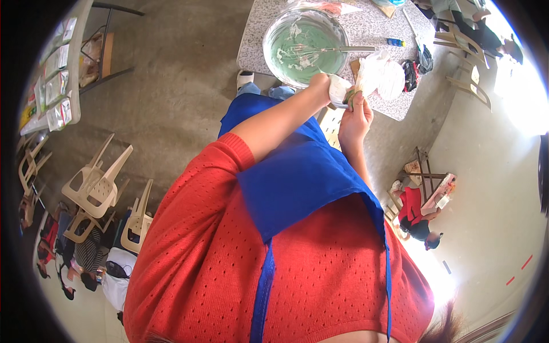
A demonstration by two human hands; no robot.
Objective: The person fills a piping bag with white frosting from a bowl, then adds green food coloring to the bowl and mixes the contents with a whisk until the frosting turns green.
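My left hand [321,84] is bent at the wrist, its fingers mostly hidden by white material [339,90] that looks like a bag or cloth. Beside it, my right hand [357,112] pinches the edge of this material, where some green shows. Just beyond the fingers, crumpled white plastic [374,68] lies against a round white thing [391,80], whose kind I cannot tell. A large metal bowl [266,47] holds pale green, cream-like mixture [296,64]. Inside it rests a wire whisk [315,50], its metal handle over the right rim.
The speckled table [253,43] also bears a filled clear bag [332,7], a small blue bottle [395,42] and dark cloth items [410,75]. A plastic chair [331,124] stands under my arms. Stacked chairs [96,188] and other people are farther off.
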